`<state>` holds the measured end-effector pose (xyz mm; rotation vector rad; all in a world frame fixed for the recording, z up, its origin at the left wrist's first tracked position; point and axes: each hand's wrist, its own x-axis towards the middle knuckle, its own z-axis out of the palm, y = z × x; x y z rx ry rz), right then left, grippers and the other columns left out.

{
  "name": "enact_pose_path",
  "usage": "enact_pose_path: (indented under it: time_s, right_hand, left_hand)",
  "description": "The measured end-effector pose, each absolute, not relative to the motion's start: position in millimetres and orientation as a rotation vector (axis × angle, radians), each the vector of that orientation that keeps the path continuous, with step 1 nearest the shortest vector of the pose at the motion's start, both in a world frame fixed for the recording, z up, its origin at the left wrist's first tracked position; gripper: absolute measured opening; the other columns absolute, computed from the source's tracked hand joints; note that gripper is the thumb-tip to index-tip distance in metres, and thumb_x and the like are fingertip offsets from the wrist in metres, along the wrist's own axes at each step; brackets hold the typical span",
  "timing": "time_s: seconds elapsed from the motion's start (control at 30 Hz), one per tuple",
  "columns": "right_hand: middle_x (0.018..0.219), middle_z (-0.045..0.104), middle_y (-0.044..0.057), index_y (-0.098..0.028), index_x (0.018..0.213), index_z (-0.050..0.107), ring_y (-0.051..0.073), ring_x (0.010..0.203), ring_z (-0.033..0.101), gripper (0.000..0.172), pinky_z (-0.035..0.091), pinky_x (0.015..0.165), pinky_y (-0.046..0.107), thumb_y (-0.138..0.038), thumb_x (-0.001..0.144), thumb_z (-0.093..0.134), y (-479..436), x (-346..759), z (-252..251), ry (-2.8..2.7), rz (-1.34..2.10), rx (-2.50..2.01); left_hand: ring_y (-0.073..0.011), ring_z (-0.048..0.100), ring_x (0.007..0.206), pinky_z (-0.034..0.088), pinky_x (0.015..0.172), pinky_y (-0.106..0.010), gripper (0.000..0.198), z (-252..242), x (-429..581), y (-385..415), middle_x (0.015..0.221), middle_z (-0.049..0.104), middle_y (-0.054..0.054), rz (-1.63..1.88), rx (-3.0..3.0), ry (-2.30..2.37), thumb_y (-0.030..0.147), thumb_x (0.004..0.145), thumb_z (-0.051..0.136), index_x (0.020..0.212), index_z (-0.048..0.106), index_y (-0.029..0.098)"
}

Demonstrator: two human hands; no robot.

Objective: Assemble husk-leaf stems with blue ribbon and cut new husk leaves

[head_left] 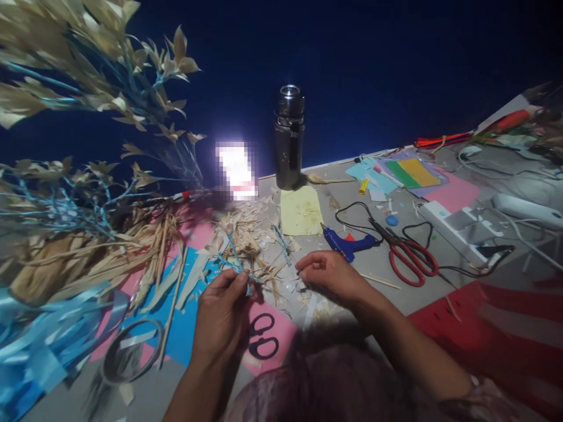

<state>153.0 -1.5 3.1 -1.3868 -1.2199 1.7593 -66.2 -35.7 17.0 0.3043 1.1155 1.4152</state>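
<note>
My left hand [224,302] pinches a thin blue-wrapped stem [233,251] between thumb and forefinger, over the littered table. To its right, my right hand [328,272] has its fingers curled and pressed together; what they hold, if anything, is too small to make out. Just beyond my right fingertips lies a bundle of short blue-wrapped twigs [282,243]. Dry husk scraps [250,231] are heaped ahead of my left hand. A blue hot glue gun [349,243] rests beyond my right hand. Black scissor handles [264,337] show on pink paper below my left hand.
Red-handled scissors [411,264], a power strip [455,231] and cables lie at right. A dark flask [289,143] stands at the back, behind a yellow sheet [301,211]. At left are branches with pale leaves [162,76], blue ribbon [57,346] and a tape roll [105,366].
</note>
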Motion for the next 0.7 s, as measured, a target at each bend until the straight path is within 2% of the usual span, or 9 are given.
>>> enact_pose_path:
  time_s: [0.07,0.13,0.27,0.47,0.6,0.7]
  right_hand:
    - [0.054,0.053,-0.006,-0.013,0.087,0.071,0.007,0.043,0.037,0.027,0.020,0.044,0.022,-0.032,0.069,0.077,1.0,156.6,0.2,-1.078,1.862,-1.286]
    - [0.053,0.053,-0.005,-0.013,0.083,0.071,0.006,0.042,0.035,0.027,0.019,0.043,0.022,-0.035,0.068,0.078,2.2,157.9,-1.8,-1.043,1.849,-1.250]
    - [0.062,0.061,-0.002,-0.014,0.080,0.072,0.009,0.052,0.047,0.020,0.031,0.049,0.022,-0.033,0.073,0.077,-0.3,153.8,1.5,-1.198,1.619,-1.340]
    - [0.074,0.071,0.003,-0.017,0.082,0.074,0.017,0.069,0.062,0.013,0.040,0.060,0.026,-0.022,0.086,0.063,-11.6,136.9,12.6,-1.682,1.361,-1.451]
    - [0.088,0.077,0.005,-0.019,0.086,0.076,0.021,0.084,0.068,0.018,0.042,0.072,0.029,-0.020,0.093,0.059,-11.7,130.4,11.8,-2.086,1.081,-1.468]
    - [0.098,0.076,0.006,-0.021,0.095,0.073,0.023,0.092,0.068,0.012,0.039,0.074,0.030,-0.023,0.094,0.062,-8.2,126.8,8.0,-2.196,0.830,-1.636]
  left_hand:
    - [-0.0115,0.062,0.056,0.056,0.058,-0.024,0.035,17.1,-65.4,-35.8,0.067,0.071,0.001,1.406,0.303,1.113,0.020,0.052,0.098,0.072,0.070,0.017]
    - [-0.0114,0.062,0.056,0.056,0.058,-0.024,0.036,17.2,-65.2,-36.2,0.067,0.071,0.001,1.386,0.295,1.116,0.019,0.052,0.098,0.073,0.069,0.017]
    - [-0.0111,0.062,0.057,0.055,0.058,-0.023,0.037,17.5,-64.1,-37.4,0.067,0.072,0.001,1.382,0.281,1.130,0.019,0.051,0.098,0.073,0.069,0.017]
    - [-0.0125,0.065,0.063,0.055,0.058,-0.022,0.033,18.9,-59.0,-40.5,0.076,0.075,-0.002,1.341,0.279,1.135,0.020,0.056,0.097,0.073,0.069,0.016]
    - [-0.0117,0.064,0.061,0.054,0.059,-0.022,0.032,17.4,-61.7,-41.7,0.073,0.072,0.000,1.346,0.267,1.125,0.020,0.057,0.096,0.074,0.069,0.016]
    - [-0.0110,0.063,0.060,0.053,0.058,-0.022,0.032,14.7,-64.3,-42.3,0.073,0.072,0.000,1.360,0.276,1.110,0.021,0.058,0.096,0.075,0.069,0.016]
